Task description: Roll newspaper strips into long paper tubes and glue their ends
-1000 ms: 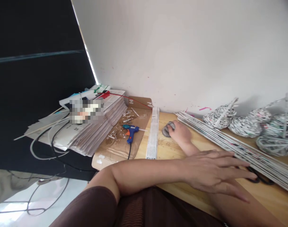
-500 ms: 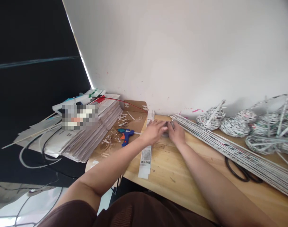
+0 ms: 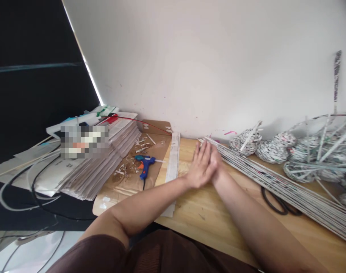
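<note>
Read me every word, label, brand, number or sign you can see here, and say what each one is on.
None can be read with certainty.
Paper stack: small dark characters on top, too small to read.
Upright paper strip at right: dark print, too blurred.
Flat paper strip: faint print, too blurred.
Blue glue gun: any marking is too small.
Pixelated patch on the stack: hidden.

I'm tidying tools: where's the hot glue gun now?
In the head view, the blue hot glue gun lies left of centre on the brown cardboard, between the paper stack and the paper strip.
</note>
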`<state>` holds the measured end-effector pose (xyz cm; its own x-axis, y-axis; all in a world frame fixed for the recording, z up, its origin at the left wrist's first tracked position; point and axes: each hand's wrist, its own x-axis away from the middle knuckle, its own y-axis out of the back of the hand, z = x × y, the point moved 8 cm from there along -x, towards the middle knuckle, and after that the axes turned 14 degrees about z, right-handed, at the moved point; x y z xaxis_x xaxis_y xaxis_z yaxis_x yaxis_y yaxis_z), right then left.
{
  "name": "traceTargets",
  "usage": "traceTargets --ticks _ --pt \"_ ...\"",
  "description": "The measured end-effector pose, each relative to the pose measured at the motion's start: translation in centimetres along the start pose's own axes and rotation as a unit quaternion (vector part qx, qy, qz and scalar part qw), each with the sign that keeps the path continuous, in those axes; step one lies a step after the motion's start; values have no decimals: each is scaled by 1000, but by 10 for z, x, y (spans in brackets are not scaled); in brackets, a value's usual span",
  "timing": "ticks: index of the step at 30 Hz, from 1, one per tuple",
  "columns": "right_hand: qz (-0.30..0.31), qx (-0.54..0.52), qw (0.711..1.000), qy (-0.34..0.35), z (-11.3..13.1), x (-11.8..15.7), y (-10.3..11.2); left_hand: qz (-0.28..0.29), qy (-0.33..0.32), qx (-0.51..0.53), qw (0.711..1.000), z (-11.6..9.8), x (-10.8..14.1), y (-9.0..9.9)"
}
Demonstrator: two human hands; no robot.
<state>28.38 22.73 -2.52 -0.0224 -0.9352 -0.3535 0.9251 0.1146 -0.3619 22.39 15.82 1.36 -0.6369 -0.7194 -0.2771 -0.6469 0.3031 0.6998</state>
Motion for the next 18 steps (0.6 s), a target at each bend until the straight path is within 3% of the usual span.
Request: traceTargets --ticks 2,4,6,9,11,14,18 --pt "-26 -8 999 -45 -1 -4 14 63 0 46 997 -3 19 -14" --pt "-36 -3 995 -96 -6 -8 20 91 18 114 989 6 30 -8" --pt "-24 35 992 -118 -11 -11 17 29 75 164 983 36 31 25" --pt "-17 89 990 -104 -16 -13 9 -126 226 171 951 104 25 91" --pt "-19 118 989 -91 -16 -13 6 -176 274 157 932 141 14 122" --pt "-17 154 985 -78 -10 -12 3 -193 334 141 912 181 -3 139" --pt "-30 200 977 -66 4 -11 5 -188 391 86 897 205 -17 137"
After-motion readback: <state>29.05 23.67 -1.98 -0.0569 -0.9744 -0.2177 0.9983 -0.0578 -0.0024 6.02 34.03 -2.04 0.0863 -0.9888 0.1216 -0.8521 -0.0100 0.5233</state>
